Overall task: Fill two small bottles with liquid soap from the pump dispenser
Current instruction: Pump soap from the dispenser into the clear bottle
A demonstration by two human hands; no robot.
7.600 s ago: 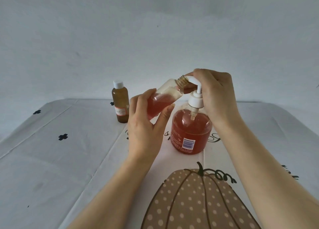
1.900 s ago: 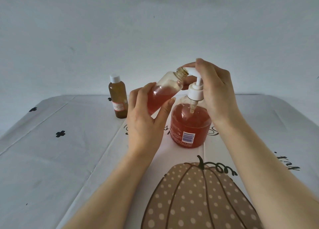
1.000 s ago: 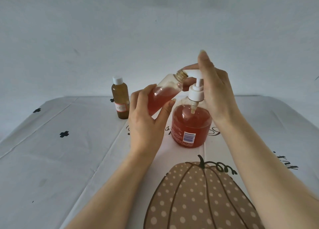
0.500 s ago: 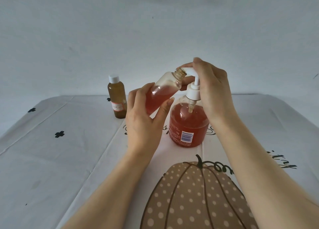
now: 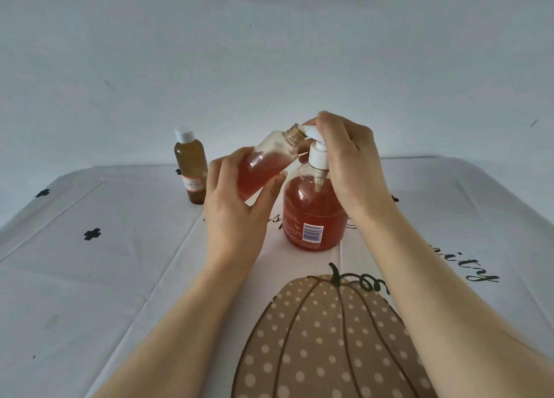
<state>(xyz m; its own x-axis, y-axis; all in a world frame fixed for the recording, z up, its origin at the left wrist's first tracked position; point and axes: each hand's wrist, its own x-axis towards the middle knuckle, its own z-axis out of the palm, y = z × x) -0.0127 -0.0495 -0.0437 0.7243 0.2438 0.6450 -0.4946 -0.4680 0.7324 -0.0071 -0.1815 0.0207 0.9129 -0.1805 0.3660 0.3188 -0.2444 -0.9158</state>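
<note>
Meanwhile capped amber bottle (image 5: 191,169) stands behind-left | left hand (image 5: 232,214) fingers wrap tilted bottle (image 5: 263,163) | right hand (image 5: 350,163) curls over pump head (image 5: 310,131).

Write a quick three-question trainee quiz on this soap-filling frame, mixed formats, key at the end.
1. True or false: the capped brown bottle lies on its side.
2. Which hand holds the open small bottle tilted, mouth at the pump spout? A: left hand. B: right hand.
3. Fill in: the right hand grips the white ___ of the pump dispenser.
Key: 1 false, it stands upright on the tablecloth. 2 A. 3 pump head.
</note>
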